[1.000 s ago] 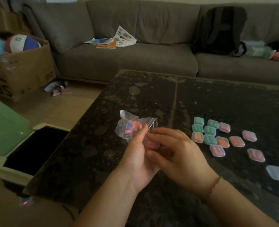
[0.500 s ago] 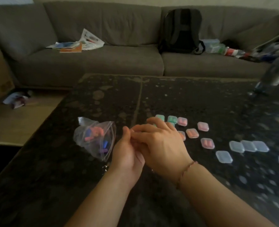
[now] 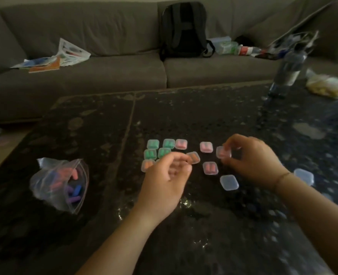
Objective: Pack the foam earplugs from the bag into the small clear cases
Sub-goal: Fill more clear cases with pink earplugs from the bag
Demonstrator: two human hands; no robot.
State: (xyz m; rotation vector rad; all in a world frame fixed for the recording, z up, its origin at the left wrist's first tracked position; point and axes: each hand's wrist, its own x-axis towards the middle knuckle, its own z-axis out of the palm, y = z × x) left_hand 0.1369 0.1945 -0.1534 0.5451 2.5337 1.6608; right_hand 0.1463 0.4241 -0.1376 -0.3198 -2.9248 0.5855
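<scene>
Where sofa (image 3: 104, 76) looms, table (image 3: 184, 116) (dark) spreads.

Zip bag (image 3: 60, 183): clear plastic, slumped on the dark table to my left, mouth open; pink, blue and purple foam earplugs (image 3: 73, 190) inside.

Filled cases: four green (image 3: 159, 148) clustered in two rows, orange ones (image 3: 147, 165) just below and beside them, pink ones (image 3: 206, 147) further right, all lying flat.

Pink-filled case (image 3: 223, 152): pinched in my right hand (image 3: 251, 159), tilted.

Empty clear case (image 3: 229, 182): flat, nearest me.
</scene>
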